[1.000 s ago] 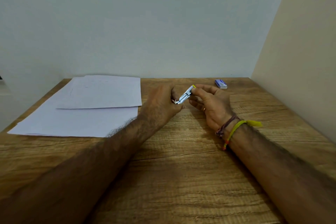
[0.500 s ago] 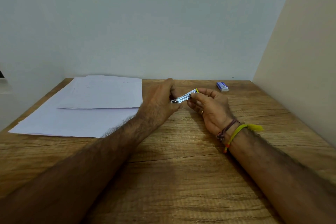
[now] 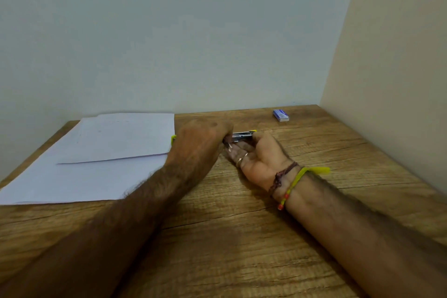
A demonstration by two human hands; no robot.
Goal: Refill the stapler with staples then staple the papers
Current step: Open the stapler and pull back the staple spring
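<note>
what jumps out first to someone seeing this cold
Two hands meet mid-table: the left hand and right hand both grip a small metal stapler. White papers lie spread at the left, and a small blue box sits at the far right corner.

Stapler (image 3: 243, 135) mostly hidden by hands.

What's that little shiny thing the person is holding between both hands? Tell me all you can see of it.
It is a small stapler, shiny silver metal with yellow-green ends. It lies roughly level just above the wooden table, near the papers. The right hand cradles it from below, palm up; the left hand covers its left part, hiding most of it. Whether it is open cannot be told.
</note>
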